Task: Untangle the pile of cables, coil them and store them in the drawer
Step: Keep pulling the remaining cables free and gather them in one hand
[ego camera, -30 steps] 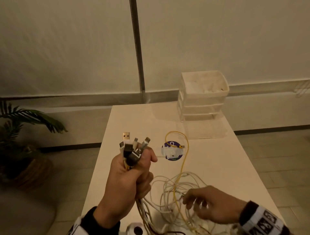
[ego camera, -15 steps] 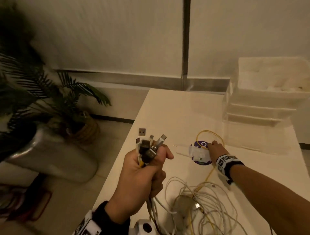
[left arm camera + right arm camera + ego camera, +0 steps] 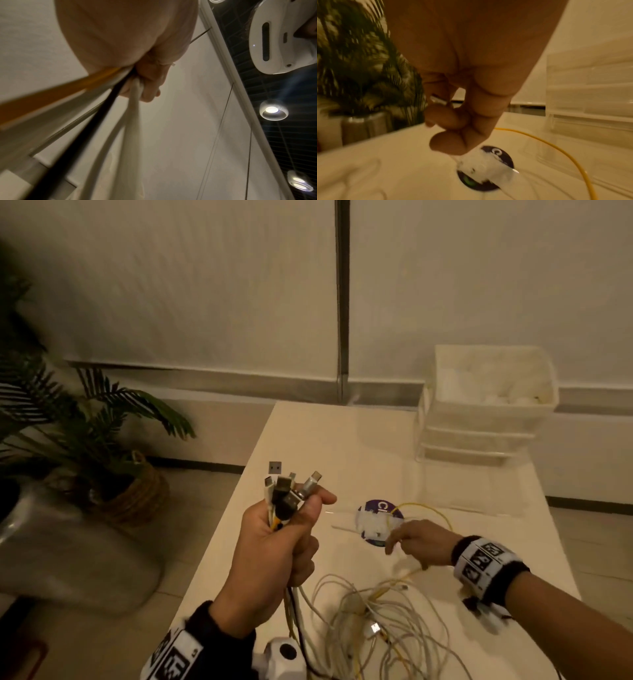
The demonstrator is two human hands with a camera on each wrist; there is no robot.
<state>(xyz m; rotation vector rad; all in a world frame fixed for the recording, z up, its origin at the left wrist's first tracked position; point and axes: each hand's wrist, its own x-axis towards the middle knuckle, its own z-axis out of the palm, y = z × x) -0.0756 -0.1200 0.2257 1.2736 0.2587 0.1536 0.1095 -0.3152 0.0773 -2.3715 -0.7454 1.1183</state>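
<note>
My left hand (image 3: 291,539) is raised above the table's near left and grips a bundle of cable ends (image 3: 286,491), their USB plugs sticking up out of the fist. In the left wrist view the left hand (image 3: 147,86) clamps yellow, white, black and braided cords (image 3: 106,108). The cords drop to a loose tangle (image 3: 376,618) on the white table (image 3: 325,440). Further out, my right hand (image 3: 400,537) pinches the plug end of the yellow cable (image 3: 435,510) beside a purple disc (image 3: 376,522). The right wrist view shows the right hand (image 3: 447,121) with curled fingers on a silver plug (image 3: 436,100).
A white plastic drawer unit (image 3: 486,419) stands at the table's far right. A white adapter (image 3: 284,657) lies at the near edge. Off the table's left side are a potted palm (image 3: 85,422) in a wicker basket and a grey bulky thing (image 3: 68,559) on the floor.
My right hand left the tangle, reached out to the yellow cable's end by the purple disc, and now draws back slightly with it pinched. The left hand kept its grip on the bundle.
</note>
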